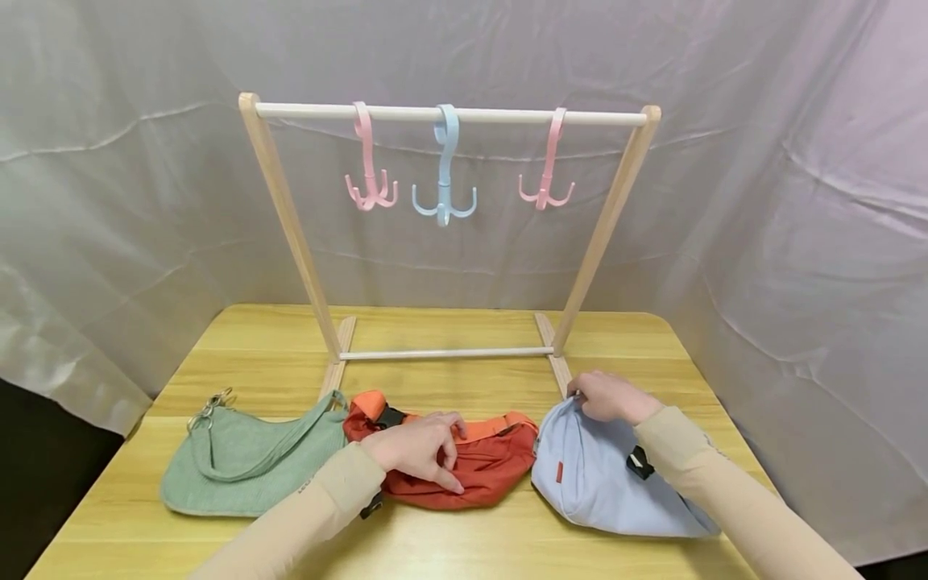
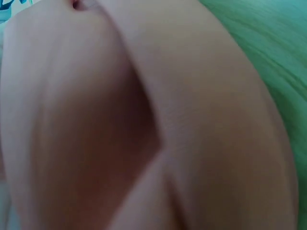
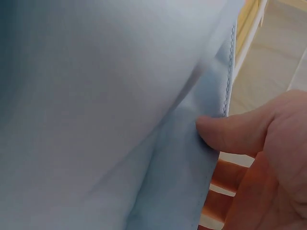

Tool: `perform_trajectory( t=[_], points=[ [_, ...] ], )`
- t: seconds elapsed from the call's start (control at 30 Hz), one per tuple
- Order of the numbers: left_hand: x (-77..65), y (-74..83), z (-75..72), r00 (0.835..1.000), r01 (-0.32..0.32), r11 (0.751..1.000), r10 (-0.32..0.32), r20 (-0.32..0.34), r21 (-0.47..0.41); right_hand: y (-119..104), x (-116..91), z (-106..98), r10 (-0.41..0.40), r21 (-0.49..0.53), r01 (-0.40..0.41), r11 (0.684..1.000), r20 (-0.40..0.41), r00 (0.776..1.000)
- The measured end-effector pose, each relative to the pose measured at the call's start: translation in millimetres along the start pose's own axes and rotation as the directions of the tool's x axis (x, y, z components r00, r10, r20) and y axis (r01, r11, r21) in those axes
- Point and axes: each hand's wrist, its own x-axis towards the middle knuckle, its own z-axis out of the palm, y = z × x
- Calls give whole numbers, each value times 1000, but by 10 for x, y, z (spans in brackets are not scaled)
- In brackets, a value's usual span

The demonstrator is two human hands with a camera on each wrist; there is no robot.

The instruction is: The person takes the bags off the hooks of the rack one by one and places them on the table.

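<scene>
My right hand (image 1: 609, 396) grips the upper edge of a light blue bag (image 1: 602, 483) on the right of the table. In the right wrist view the thumb (image 3: 216, 134) lies on the near side of the stitched blue fabric (image 3: 182, 158), with fingers behind it. The left hand (image 1: 420, 447) is over a red waist bag (image 1: 493, 471) with an orange strap, its thumb and index finger apart. The left wrist view is mostly filled by blurred skin. A green shoulder bag (image 1: 246, 455) lies left of the red one.
A wooden rack (image 1: 290, 217) stands at the back of the table (image 1: 449, 540). From its white top bar (image 1: 493, 116) hang a pink hook (image 1: 368, 161), a blue hook (image 1: 445, 165) and another pink hook (image 1: 553, 157). A grey curtain (image 1: 109, 201) surrounds the table.
</scene>
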Motion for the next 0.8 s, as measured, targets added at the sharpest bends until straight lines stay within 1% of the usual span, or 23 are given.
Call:
perform_trajectory(
  t=[0.1,0.17,0.33,0.53,0.8],
  points=[
    [6,-5,0,1000,4,1000,-4,-1,3,11,13,15,13,-7,-13,1000,-6,1000],
    [10,-6,3,1000,0,1000,0,-4,9,14,22,25,8,-11,-9,1000,-11,1000],
    [16,-4,9,1000,-6,1000,6,-6,21,-4,30,49,17,3,-17,1000,-9,1000],
    [15,-13,-4,1000,-13,1000,13,10,-12,-11,36,49,29,15,-30,999,18,999],
    [34,-26,-6,1000,-8,1000,9,28,-28,5,25,45,-1,30,0,1000,24,1000]
  ],
)
